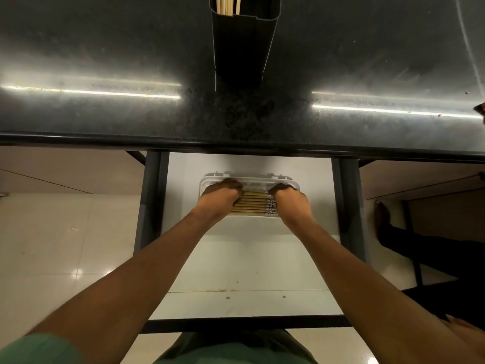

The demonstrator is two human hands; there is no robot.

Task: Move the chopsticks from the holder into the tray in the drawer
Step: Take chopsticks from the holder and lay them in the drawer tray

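A tall black holder (242, 46) stands on the dark countertop, with a few pale chopsticks (227, 5) sticking out of its top. Below, an open white drawer (249, 258) holds a white tray (249, 179). Several wooden chopsticks (250, 203) lie side by side in the tray, patterned ends to the right. My left hand (221, 197) rests on their left ends, fingers curled down. My right hand (287, 199) covers their right ends the same way. Both hands press on the bundle; whether either grips it is hidden.
The black countertop (105, 114) overhangs the drawer's back. Dark drawer rails (151, 206) run on both sides. A pale tiled floor (52, 245) lies to the left. Another person's foot and dark trouser leg (393, 232) sit at the right.
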